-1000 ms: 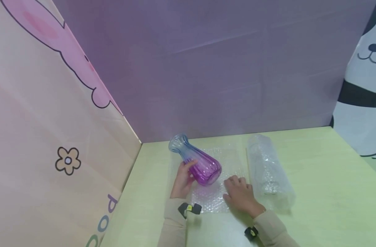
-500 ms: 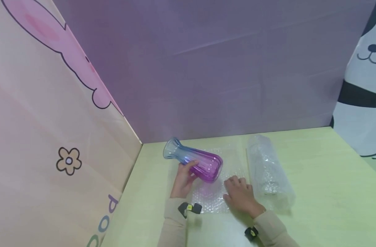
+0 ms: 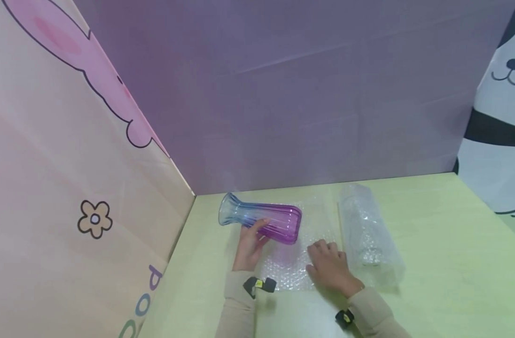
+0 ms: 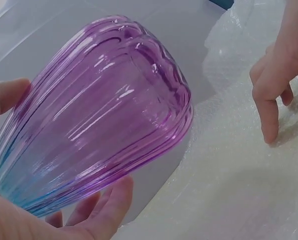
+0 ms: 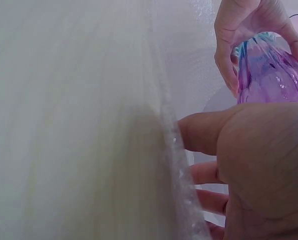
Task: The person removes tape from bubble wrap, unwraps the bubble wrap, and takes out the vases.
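A ribbed glass vase point(image 3: 278, 223), blue at the mouth and purple at the base, is tilted on its side above the bubble wrap point(image 3: 284, 277). My left hand point(image 3: 250, 246) grips it around the middle, thumb on one side and fingers on the other in the left wrist view. Its mouth points left and its base right. My right hand point(image 3: 328, 266) rests on the right part of the bubble wrap, fingertips down and slightly bent. In the right wrist view the fingers point(image 5: 203, 132) touch the wrap's edge point(image 5: 176, 150).
Right of my right hand lies a bundle wrapped in bubble wrap point(image 3: 365, 225) on the pale table point(image 3: 443, 244). A purple-grey panel point(image 3: 283, 94) stands along the back, and a printed panel point(image 3: 37, 188) stands at the left.
The vase has turned in my left hand from a steep slant to nearly level, its mouth moving left and down. My right hand has stayed in place.
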The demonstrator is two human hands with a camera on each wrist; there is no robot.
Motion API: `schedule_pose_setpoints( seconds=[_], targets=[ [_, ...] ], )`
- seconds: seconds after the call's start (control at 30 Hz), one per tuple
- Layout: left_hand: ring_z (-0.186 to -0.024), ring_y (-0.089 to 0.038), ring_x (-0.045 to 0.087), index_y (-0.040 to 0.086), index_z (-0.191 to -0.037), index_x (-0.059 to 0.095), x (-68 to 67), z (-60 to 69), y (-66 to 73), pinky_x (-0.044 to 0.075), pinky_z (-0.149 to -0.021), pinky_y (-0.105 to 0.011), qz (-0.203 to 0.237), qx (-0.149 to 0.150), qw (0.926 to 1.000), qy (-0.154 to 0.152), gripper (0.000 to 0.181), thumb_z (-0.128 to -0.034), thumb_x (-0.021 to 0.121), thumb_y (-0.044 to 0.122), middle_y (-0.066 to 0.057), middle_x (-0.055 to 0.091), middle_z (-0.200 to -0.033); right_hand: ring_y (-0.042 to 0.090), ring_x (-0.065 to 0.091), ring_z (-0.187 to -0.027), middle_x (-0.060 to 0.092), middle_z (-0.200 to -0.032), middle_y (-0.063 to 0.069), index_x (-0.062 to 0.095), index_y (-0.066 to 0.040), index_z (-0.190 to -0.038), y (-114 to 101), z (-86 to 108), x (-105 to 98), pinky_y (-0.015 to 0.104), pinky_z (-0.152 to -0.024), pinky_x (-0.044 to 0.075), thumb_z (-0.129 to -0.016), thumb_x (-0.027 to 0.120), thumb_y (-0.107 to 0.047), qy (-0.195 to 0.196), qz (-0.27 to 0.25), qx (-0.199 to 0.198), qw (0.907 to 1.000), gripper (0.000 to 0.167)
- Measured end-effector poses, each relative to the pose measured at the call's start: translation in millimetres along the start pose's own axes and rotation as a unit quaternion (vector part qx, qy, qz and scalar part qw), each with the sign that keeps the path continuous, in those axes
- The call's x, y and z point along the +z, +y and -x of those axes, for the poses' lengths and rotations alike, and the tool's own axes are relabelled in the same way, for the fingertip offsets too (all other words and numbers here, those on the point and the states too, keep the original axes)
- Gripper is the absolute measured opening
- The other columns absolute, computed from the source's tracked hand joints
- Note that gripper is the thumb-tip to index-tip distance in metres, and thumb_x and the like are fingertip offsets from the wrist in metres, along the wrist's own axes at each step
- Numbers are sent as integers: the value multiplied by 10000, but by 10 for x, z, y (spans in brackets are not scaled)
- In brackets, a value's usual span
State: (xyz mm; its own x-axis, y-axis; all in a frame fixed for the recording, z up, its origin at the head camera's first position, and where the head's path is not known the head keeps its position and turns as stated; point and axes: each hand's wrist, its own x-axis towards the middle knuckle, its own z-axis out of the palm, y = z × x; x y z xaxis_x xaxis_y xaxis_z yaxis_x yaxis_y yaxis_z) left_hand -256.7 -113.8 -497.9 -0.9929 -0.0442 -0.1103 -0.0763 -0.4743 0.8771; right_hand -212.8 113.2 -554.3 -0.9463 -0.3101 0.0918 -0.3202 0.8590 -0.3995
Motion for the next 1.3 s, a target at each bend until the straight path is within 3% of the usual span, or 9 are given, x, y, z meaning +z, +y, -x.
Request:
schedule_pose_setpoints(
  seconds=[0.4, 0.73, 0.97, 1.3],
  targets=[
    [-971, -159, 697, 137, -1438, 374, -5, 20, 2, 598, -927, -310, 332, 53, 9988, 365, 643, -895, 713, 70, -25, 636, -1141, 386, 463, -1174, 544, -1347, 136, 596, -144, -1204, -23, 18, -24, 570, -882, 469, -948, 663, -297, 2, -18, -8, 10000, 305],
    [-911, -147, 690, 162, -1313, 501, -27, -16, 0, 601, -888, -302, 706, 402, 9951, 565, 523, -869, 739, 21, 13, 663, -1050, 375, 470, -1147, 549, -1328, 127, 583, -163, -1170, -12, 6, -21, 527, -849, 466, -941, 673, -299, -6, 37, -4, 10000, 281],
    [-899, -155, 683, 143, -1284, 507, -30, -13, 6, 597, -874, -299, 871, 405, 9932, 657, 450, -901, 728, 61, 2, 649, -1040, 374, 468, -1153, 544, -1341, 137, 578, -150, -1205, -8, 10, -30, 536, -856, 474, -943, 669, -298, -35, 53, 1, 10000, 314],
    [-934, -158, 685, 135, -1325, 499, -43, -6, 9, 594, -876, -301, 988, 478, 9897, 922, 548, -858, 779, 73, -9, 673, -1096, 388, 476, -1150, 554, -1332, 141, 572, -141, -1231, -18, 8, -29, 557, -855, 486, -941, 666, -308, -1, 41, -24, 10000, 348]
  ],
)
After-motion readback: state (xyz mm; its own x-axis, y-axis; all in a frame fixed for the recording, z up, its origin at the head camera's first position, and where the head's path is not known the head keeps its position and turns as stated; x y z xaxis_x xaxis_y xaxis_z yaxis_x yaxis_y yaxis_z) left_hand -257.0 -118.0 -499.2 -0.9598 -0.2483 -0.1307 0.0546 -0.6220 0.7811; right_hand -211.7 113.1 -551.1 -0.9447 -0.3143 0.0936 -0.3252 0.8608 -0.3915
